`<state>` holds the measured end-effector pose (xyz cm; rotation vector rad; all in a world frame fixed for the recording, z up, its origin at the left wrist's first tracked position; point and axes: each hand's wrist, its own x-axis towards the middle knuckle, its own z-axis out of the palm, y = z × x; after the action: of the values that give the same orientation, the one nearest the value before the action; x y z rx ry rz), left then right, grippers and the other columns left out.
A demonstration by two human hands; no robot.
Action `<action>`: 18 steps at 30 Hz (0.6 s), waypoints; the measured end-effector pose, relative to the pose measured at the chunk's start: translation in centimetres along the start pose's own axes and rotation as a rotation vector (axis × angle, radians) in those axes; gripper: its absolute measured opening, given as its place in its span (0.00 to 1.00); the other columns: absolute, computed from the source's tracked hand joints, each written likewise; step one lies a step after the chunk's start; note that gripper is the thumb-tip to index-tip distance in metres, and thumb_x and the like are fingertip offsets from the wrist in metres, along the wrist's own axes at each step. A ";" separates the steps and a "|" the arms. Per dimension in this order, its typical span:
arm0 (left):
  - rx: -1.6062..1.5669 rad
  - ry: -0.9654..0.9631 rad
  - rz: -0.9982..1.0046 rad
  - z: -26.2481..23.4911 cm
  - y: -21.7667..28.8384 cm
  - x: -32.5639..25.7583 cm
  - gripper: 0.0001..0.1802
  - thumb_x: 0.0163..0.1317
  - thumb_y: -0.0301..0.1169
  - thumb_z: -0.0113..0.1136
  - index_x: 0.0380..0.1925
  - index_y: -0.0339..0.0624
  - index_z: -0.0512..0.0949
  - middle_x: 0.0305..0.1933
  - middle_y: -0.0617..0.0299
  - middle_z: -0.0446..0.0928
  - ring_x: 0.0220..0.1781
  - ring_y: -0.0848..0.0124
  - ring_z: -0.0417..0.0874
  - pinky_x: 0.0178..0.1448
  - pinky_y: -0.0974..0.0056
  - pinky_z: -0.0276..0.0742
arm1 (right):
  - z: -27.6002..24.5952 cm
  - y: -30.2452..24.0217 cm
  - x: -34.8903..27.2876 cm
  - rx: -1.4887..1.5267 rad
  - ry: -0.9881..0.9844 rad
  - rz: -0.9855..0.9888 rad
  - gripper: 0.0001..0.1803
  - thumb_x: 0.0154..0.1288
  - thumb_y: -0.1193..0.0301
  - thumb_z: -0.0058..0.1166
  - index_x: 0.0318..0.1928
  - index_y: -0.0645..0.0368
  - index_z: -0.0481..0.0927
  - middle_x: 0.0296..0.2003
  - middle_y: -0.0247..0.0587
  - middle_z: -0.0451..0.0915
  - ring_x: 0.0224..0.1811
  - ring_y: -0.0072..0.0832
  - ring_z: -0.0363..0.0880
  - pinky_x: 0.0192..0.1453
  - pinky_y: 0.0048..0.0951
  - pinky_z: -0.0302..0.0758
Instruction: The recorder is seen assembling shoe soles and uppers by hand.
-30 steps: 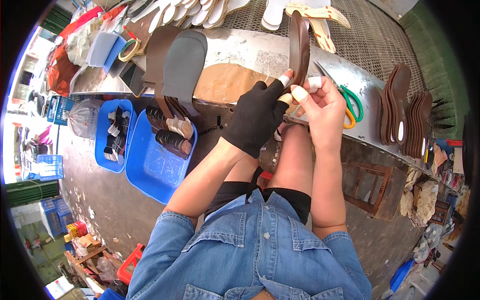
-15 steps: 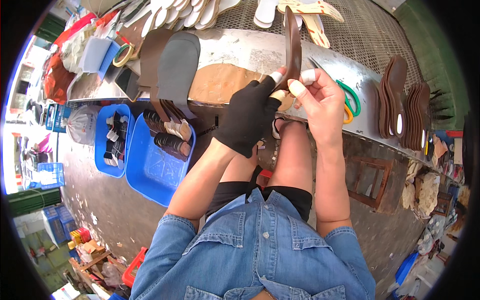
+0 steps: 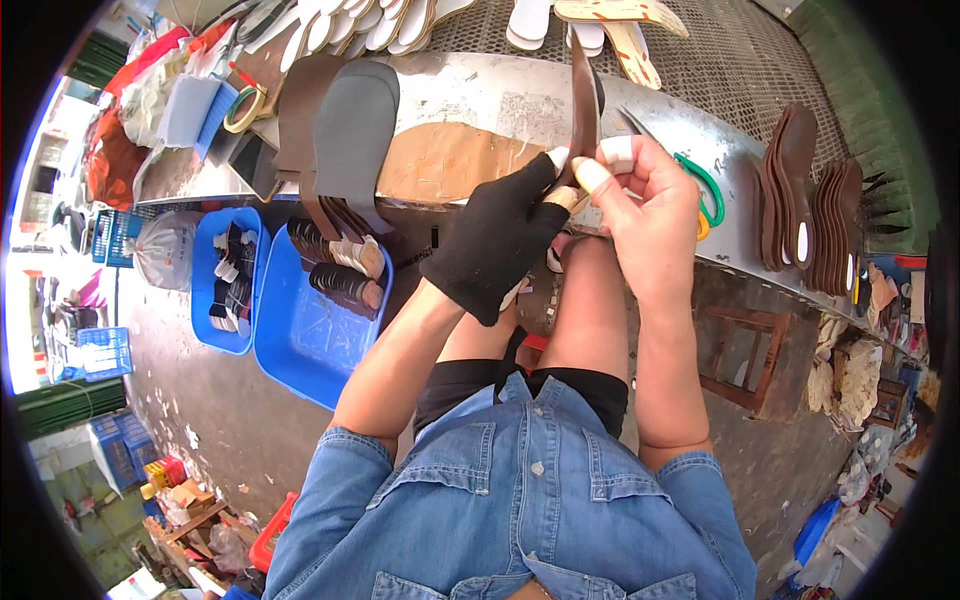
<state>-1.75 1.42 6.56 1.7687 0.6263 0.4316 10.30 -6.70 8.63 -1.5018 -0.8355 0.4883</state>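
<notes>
A dark brown shoe insole (image 3: 583, 110) is held upright over the bench edge, its narrow side turned to me. My left hand (image 3: 490, 235), in a black glove with bare fingertips, is closed on its lower end. My right hand (image 3: 652, 210), with pale coverings on the thumb and a finger, pinches the insole's right edge near the same end. Beside the right hand lie scissors (image 3: 708, 185) with green and yellow handles, partly covered by that hand. Left of the insole, a tan sheet (image 3: 450, 165) lies on the metal bench (image 3: 480, 85).
Grey insole shapes (image 3: 355, 130) overlap brown ones (image 3: 303, 115) at the bench's left. Brown insoles stand stacked (image 3: 788, 185) at the right. White insoles (image 3: 400, 22) lie at the back. Two blue tubs (image 3: 300, 365) sit below left; a wooden frame (image 3: 742, 350) is below right.
The insole has come down slightly and turned more edge-on. My left hand has tilted and lowered a little, and my right hand has shifted slightly right. Both keep their hold.
</notes>
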 end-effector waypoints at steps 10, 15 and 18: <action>-0.268 -0.042 -0.027 0.4 0.0 -0.4 0.21 0.65 0.34 0.54 0.55 0.37 0.69 0.30 0.59 0.76 0.27 0.76 0.76 0.32 0.67 0.74 | -0.6 1.2 0.3 0.047 -0.066 -0.107 0.06 0.53 0.79 0.63 0.29 0.67 0.77 0.22 0.30 0.76 0.24 0.13 0.70 0.29 0.16 0.69; -0.416 -0.079 -0.107 0.3 -1.0 -0.4 0.23 0.64 0.33 0.55 0.57 0.36 0.67 0.36 0.59 0.77 0.33 0.78 0.76 0.37 0.69 0.75 | 0.0 1.9 0.1 -0.095 0.136 -0.066 0.25 0.43 0.69 0.72 0.40 0.66 0.74 0.27 0.33 0.73 0.22 0.16 0.63 0.28 0.21 0.67; -0.395 -0.061 0.056 0.1 -0.7 -0.6 0.25 0.64 0.32 0.56 0.59 0.36 0.65 0.43 0.58 0.77 0.41 0.77 0.77 0.44 0.69 0.75 | -0.1 2.1 -0.2 -0.380 0.125 -0.224 0.30 0.46 0.70 0.71 0.49 0.64 0.71 0.33 0.29 0.72 0.28 0.12 0.66 0.28 0.15 0.67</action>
<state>-2.27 1.11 5.83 1.4187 0.4148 0.5006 10.67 -6.83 6.52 -1.7374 -1.0222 0.0679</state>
